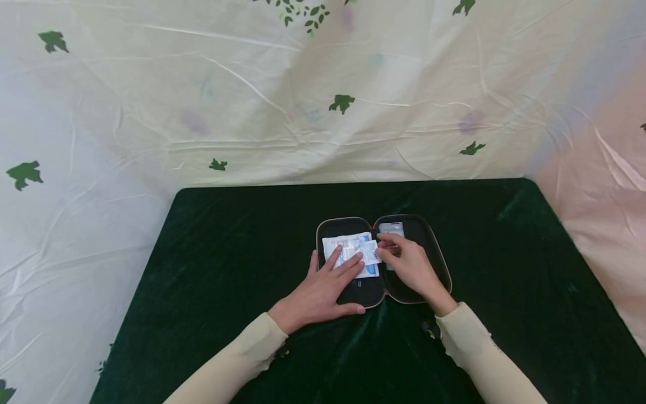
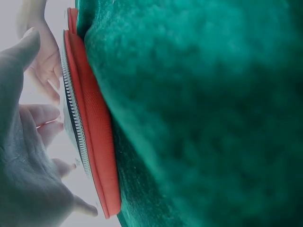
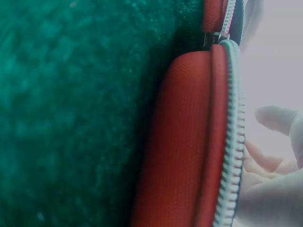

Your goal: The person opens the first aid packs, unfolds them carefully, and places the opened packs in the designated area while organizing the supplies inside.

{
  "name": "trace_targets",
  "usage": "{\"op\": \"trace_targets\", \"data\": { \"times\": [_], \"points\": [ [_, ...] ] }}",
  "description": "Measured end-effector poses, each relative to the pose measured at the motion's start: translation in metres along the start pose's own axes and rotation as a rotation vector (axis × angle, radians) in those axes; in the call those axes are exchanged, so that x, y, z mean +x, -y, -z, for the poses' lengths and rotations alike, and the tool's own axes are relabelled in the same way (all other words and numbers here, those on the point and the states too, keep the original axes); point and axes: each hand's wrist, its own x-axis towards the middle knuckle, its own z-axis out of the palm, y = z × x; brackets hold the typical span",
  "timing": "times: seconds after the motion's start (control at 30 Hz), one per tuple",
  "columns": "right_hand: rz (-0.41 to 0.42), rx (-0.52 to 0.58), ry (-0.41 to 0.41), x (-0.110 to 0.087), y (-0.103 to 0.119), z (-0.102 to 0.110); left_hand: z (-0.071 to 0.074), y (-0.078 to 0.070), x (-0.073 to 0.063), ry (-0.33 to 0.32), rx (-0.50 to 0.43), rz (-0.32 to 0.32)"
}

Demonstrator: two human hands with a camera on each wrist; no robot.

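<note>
Head view, contents listed by size.

1. Table, under dark green cloth (image 1: pixel 217 241). The pile looks soft; a hard push might drag it, and the case too.

2. Case (image 1: pixel 429 233), opened flat, at 12 o'clock from you; black inside, red outside in both wrist views. Hinge runs down its middle. Risk: your left thumb reaches past the near rim at 6 o'clock, so leaning there could tip that half.

3. Your left hand (image 1: pixel 323 289), entering from 7 o'clock: fingers spread wide, tips resting on the packets in the left half. Risk: uneven pressure could skew the stack.

4. Your right hand (image 1: pixel 416 269), entering from 4 o'clock: fingers bent, thumb and forefinger narrow at the small packet's edge. Whether they pinch it, you cannot tell from here.

5. White packet (image 1: pixel 330 243), blue-printed, at 9 o'clock of the hinge. Risk: lying loose, it could slide if your left fingers lift abruptly.

6. Clear packet (image 1: pixel 392 228), right half, at 1 o'clock, partly behind your right hand; a brushing knuckle might shift it.

7. Small packet (image 1: pixel 372 255), atop the white one's 3 o'clock side, reaching the hinge. Risk: left there, it could crease in the fold.

8. Zip teeth (image 3: pixel 232 165), along the rim; a stray packet corner could snag.
</note>
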Motion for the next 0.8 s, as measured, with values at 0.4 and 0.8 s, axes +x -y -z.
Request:
{"op": "trace_targets", "data": {
  "times": [0.4, 0.8],
  "points": [
    [0.0, 0.031, -0.036, 0.0, -0.002, 0.001, -0.002, -0.003, 0.001, -0.02, 0.024, -0.006],
    [-0.029, 0.027, -0.081, -0.009, -0.012, 0.02, -0.002, -0.003, 0.001, -0.067, 0.013, -0.023]
  ]
}}
